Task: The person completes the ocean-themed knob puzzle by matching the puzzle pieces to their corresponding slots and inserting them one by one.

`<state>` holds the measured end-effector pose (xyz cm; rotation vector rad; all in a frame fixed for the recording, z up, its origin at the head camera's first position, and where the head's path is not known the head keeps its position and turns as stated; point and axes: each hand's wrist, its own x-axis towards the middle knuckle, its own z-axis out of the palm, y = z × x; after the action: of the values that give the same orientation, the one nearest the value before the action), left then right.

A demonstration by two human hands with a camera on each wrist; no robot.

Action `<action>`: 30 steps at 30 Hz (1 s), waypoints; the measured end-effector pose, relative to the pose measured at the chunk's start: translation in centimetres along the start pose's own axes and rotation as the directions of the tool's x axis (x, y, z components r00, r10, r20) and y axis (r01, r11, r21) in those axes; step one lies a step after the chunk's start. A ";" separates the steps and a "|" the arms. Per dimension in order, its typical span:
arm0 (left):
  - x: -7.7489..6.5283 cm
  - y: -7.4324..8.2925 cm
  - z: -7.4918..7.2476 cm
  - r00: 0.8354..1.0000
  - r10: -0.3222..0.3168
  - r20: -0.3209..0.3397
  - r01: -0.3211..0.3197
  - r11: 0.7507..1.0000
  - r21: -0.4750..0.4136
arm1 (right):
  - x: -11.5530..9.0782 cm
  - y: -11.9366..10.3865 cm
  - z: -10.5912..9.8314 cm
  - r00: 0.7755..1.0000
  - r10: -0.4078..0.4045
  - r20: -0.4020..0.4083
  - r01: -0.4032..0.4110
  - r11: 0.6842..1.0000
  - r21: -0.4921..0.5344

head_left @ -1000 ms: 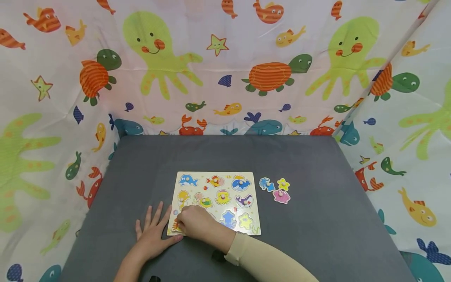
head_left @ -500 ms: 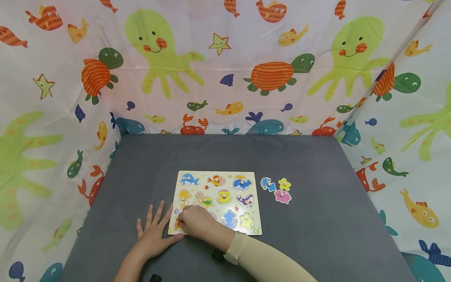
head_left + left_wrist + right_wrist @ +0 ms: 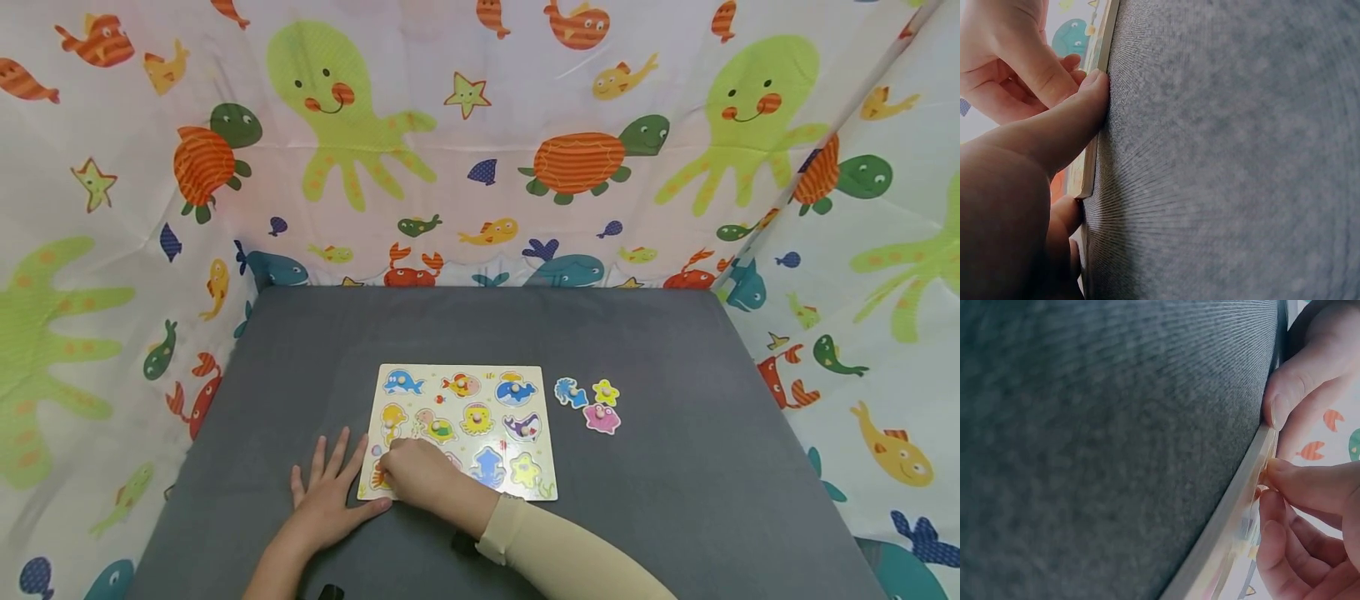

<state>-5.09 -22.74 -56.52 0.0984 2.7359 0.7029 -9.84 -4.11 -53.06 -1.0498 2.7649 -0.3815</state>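
A pale wooden puzzle board (image 3: 545,450) with sea-animal pieces lies on the grey table. My right hand (image 3: 423,475) is over its lower left corner, thumb and forefinger pinching the small knob of an orange crab piece (image 3: 378,477), which sits at its place on the board and is partly covered by the hand. Flat on the table at the board's left side, my left hand (image 3: 326,504) has its fingers spread. Its thumb (image 3: 1079,115) touches the board's front edge, and its forefinger is by the left edge.
Right of the board lie three loose knobbed pieces: a blue squid-like one (image 3: 571,392), a yellow star (image 3: 605,392) and a pink fish-like one (image 3: 602,418). Squid-shaped (image 3: 487,467) and star-shaped recesses (image 3: 524,471) show on the board. A printed sea-animal curtain (image 3: 480,167) encloses the table (image 3: 675,500).
The head view has shifted very slightly. Both hands, the board and the loose pieces stay in place, with the right hand still at the crab piece.
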 end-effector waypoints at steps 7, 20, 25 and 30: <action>-0.1 -0.3 0.2 1.000 -0.008 0.021 0.008 1.000 0.017 | -0.8 0.6 -0.3 0.999 -0.045 -0.015 0.046 0.995 0.094; 0.1 -0.3 0.3 1.000 -0.005 0.005 0.005 1.000 0.020 | -4.6 5.0 -4.2 0.995 0.063 -0.080 -0.052 0.990 0.129; 0.1 -0.2 0.3 1.000 -0.011 0.010 0.010 1.000 0.019 | -6.0 7.4 -5.6 0.984 0.112 -0.142 -0.089 0.984 0.157; 0.1 -0.2 0.5 1.000 -0.008 0.009 0.008 1.000 0.017 | -7.4 9.8 -6.7 0.962 0.203 -0.185 -0.166 0.967 0.194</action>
<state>-5.07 -22.67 -57.03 0.0936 2.7321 0.6760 -12.08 9.16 -49.14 -0.7400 2.9068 -0.7297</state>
